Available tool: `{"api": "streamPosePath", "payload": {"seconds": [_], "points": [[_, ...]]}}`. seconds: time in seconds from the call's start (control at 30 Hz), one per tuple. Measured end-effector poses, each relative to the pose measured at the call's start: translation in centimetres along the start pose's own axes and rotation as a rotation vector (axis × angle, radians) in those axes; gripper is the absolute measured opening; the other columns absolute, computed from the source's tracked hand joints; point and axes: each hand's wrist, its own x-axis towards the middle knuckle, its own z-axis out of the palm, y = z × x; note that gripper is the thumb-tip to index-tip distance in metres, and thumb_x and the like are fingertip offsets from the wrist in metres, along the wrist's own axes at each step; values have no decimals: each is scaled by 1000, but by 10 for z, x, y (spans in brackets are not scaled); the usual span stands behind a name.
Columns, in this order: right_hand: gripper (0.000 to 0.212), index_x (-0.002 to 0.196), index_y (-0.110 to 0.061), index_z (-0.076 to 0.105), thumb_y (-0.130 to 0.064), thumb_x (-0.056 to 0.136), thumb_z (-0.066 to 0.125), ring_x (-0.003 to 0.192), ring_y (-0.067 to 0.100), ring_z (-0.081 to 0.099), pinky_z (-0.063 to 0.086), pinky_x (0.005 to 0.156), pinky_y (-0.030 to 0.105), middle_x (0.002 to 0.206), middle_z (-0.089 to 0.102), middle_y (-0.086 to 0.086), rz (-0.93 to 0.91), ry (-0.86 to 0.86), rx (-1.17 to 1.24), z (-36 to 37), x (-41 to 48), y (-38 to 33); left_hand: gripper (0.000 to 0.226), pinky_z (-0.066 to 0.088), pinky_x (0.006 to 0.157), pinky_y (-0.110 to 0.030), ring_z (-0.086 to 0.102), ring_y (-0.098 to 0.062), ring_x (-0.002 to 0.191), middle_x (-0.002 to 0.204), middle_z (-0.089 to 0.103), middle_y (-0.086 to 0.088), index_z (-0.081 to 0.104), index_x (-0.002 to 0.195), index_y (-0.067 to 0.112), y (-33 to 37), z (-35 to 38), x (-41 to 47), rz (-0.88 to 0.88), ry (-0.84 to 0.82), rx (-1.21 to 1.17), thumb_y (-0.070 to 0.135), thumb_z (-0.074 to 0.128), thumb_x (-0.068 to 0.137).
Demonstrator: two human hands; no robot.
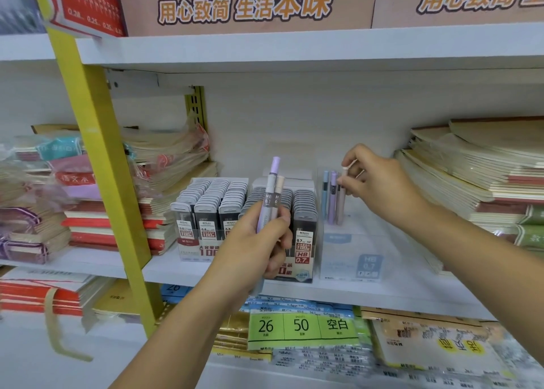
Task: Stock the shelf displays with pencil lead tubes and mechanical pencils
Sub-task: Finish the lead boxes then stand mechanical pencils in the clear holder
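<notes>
Three containers stand on the shelf [397, 284]. Just left of the left hand [254, 250], a lead box [192, 251] is packed with rows of upright lead tubes [206, 200]. A second box [303, 254], marked HB 0.7 and likewise full of tubes, is partly hidden behind that hand. Below the right hand [375, 179], a clear stand [353, 260] is set just beside the second box. Three pencils are held upright in its back left corner: a blue pencil [324, 194], a purple pencil [333, 201] and a beige pencil [341, 209].

The right hand is curled, and the top of the beige pencil is pinched between its thumb and fingertips; the other fingers are bent above the stand. The left hand is closed round two more pencils, held upright in front of the second box: a lilac one [272, 188] and a pale one [279, 189] beside it, their upper halves standing clear of the fist.

Stacked notebooks [471, 176] are piled on the shelf to the right of the right hand, and more stacks lie to the left of the left hand.
</notes>
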Motion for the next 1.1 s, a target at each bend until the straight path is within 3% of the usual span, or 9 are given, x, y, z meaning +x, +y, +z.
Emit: {"api": "streamPosePath", "payload": {"seconds": [0.13, 0.27, 0.33, 0.5, 0.6, 0.7, 0.8, 1.0, 1.1], "points": [[18, 96, -11, 59, -21, 87, 71, 83, 24, 61, 48, 71, 35, 90, 62, 3, -45, -64, -257, 5, 1, -1, 12, 41, 43, -22, 49, -11, 47, 74, 68, -1, 66, 100, 19, 0, 1, 0, -5, 24, -2, 30, 59, 98], [17, 106, -11, 67, -20, 92, 64, 97, 18, 54, 35, 80, 21, 108, 53, 6, -64, 25, -298, -4, -5, -13, 36, 52, 51, -23, 61, -11, 55, 78, 74, -5, 67, 108, 12, 3, 2, -1, -32, -9, -55, 37, 65, 82], [15, 102, -18, 69, -27, 93, 60, 90, 10, 56, 39, 78, 19, 101, 58, -3, -27, 70, -52, -9, -16, -33, 40, 55, 55, -25, 64, -12, 57, 82, 76, -6, 68, 109, 12, 4, 4, 0, -38, -39, -60, 38, 66, 79], [12, 98, -23, 73, -23, 88, 67, 82, -1, 67, 47, 70, 7, 92, 75, -9, 147, -277, 658, -11, -39, -73, 28, 60, 62, -27, 70, -13, 62, 94, 79, -9, 73, 102, 26, 6, 16, 4, -50, -112, -16, 43, 67, 81], [6, 93, -13, 70, -15, 89, 65, 75, 9, 68, 53, 69, 17, 86, 75, 4, 218, -184, 795, -13, -40, -72, 31, 60, 60, -28, 72, -15, 64, 97, 79, -9, 72, 104, 27, 7, 21, 4, -67, -124, -10, 48, 65, 82], [6, 92, -11, 60, -11, 96, 55, 65, 17, 69, 55, 56, 21, 75, 74, 5, 303, 77, 1017, -30, -28, -61, 43, 48, 45, -26, 62, -11, 49, 86, 78, -3, 65, 106, 24, 8, 15, 3, -64, -20, 135, 56, 62, 79], [10, 91, -17, 56, -11, 98, 54, 65, 14, 70, 56, 56, 22, 74, 73, 2, 192, 265, 810, -47, -15, -40, 41, 28, 39, -22, 38, -8, 40, 61, 59, 5, 63, 92, 21, 5, 4, 1, -42, 77, 191, 60, 61, 79], [11, 87, -25, 61, -16, 90, 66, 74, 12, 71, 61, 73, 36, 85, 71, 0, 148, 28, 320, -18, -7, -19, 7, 27, 39, -18, 30, -8, 47, 63, 43, 7, 61, 95, 20, 5, -4, -4, -87, 40, 90, 24, 57, 99], [6, 94, -18, 64, -17, 89, 68, 80, 18, 70, 58, 80, 44, 88, 70, 1, 124, -29, 265, -1, -5, -16, 18, 26, 40, -18, 31, -8, 47, 63, 48, 7, 64, 100, 20, 6, -4, -4, -103, 30, 26, 13, 48, 99]]}}
